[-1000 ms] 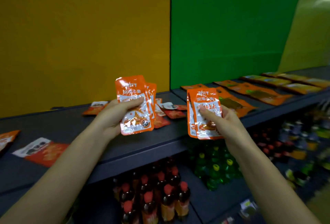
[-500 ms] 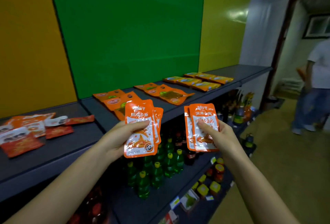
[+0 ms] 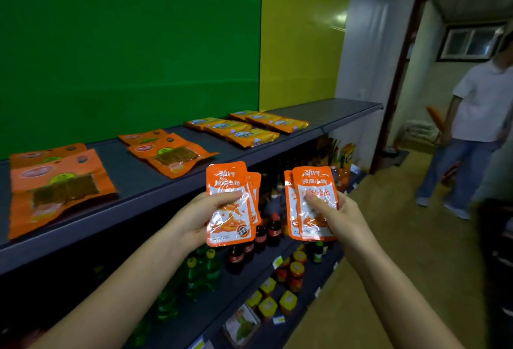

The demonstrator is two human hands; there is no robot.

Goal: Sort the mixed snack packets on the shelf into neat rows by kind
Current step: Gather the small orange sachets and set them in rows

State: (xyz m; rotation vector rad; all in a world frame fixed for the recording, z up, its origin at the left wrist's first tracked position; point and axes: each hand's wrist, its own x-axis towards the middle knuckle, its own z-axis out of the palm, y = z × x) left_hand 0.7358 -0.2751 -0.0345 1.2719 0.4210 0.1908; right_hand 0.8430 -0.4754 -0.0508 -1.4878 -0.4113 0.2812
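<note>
Both hands are pinching small orange packets upright, left hand (image 3: 200,221) nearer the shelf (image 3: 155,182), whose bare patch sits up-left of the left-hand packets (image 3: 230,204), right hand (image 3: 337,218) clamping right-hand packets (image 3: 312,204) further out.

You're standing in a small shop: a long dark shelf (image 3: 319,115) carries snack packets (image 3: 241,133) laid in rows, bottled drinks (image 3: 273,227) and yellow-lidded jars (image 3: 296,275) fill the tiers below, with small price tags (image 3: 277,262) on the edges.

Glossy, crinkled plastic snack packets (image 3: 230,204), matt dark shelf (image 3: 155,182), shiny plastic bottles (image 3: 273,229), smooth painted green wall (image 3: 125,43)
</note>
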